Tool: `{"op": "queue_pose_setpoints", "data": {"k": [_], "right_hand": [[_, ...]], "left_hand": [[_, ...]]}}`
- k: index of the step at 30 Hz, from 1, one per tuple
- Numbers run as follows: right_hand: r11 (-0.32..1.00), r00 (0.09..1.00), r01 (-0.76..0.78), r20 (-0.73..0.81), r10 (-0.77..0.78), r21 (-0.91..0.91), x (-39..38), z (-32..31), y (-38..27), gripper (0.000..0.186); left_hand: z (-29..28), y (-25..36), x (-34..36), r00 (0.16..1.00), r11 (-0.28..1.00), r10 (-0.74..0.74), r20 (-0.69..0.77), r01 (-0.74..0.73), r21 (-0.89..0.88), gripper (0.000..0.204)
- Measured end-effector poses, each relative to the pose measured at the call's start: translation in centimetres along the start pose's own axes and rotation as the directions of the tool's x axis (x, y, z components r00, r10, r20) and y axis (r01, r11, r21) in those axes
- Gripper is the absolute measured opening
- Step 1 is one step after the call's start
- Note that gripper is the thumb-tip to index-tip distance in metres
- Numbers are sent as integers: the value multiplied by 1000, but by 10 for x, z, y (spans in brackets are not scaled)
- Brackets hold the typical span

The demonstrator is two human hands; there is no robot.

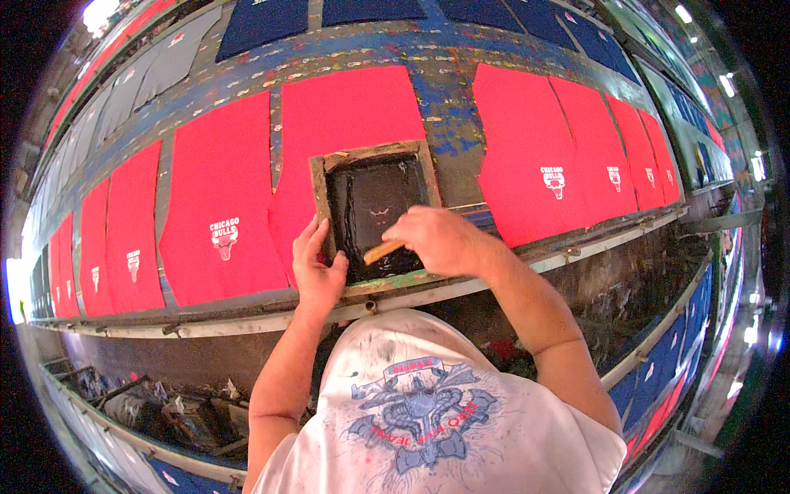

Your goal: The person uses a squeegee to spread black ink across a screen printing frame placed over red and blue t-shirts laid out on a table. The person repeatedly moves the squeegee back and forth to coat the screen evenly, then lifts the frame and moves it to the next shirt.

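A wooden screen-printing frame (319,183) with dark mesh lies on a red fabric panel (350,107) at the near edge of the long table. A small pale bull-head motif shows in the mesh. My left hand (319,267) grips the frame's near left corner, fingers along the outer side and thumb toward the inside. My right hand (440,239) holds a wooden-handled squeegee (383,250), tilted over the near part of the mesh. Its blade edge is hard to make out. Dark wet-looking ink streaks the mesh along its left side.
Red panels with white-and-dark bull prints lie left (210,214) and right (535,140) of the frame. Navy panels (263,29) and grey panels (177,58) lie farther back on the paint-stained table (453,107). A metal rail (222,323) runs along the near edge.
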State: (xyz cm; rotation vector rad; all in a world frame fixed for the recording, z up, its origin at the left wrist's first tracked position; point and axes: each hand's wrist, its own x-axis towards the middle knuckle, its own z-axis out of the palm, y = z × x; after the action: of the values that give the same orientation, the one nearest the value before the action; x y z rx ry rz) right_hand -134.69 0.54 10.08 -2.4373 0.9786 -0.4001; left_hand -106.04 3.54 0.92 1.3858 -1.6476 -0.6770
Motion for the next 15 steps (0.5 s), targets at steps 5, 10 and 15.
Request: {"op": "queue_pose_setpoints", "data": {"k": [5,10,15], "right_hand": [[998,973,-47,-228,35,-51,55,-8,39,32],[993,962,-56,-272,27,-100,54,0,42,40],[981,957,-1,-285,-54,-192,6,35,-1,41]], "left_hand": [[-25,20,15,959,841,214,187,-278,463,48],[-30,29,26,944,796,184,275,-308,521,39],[-27,29,30,938,785,218,268,-332,523,42]]}}
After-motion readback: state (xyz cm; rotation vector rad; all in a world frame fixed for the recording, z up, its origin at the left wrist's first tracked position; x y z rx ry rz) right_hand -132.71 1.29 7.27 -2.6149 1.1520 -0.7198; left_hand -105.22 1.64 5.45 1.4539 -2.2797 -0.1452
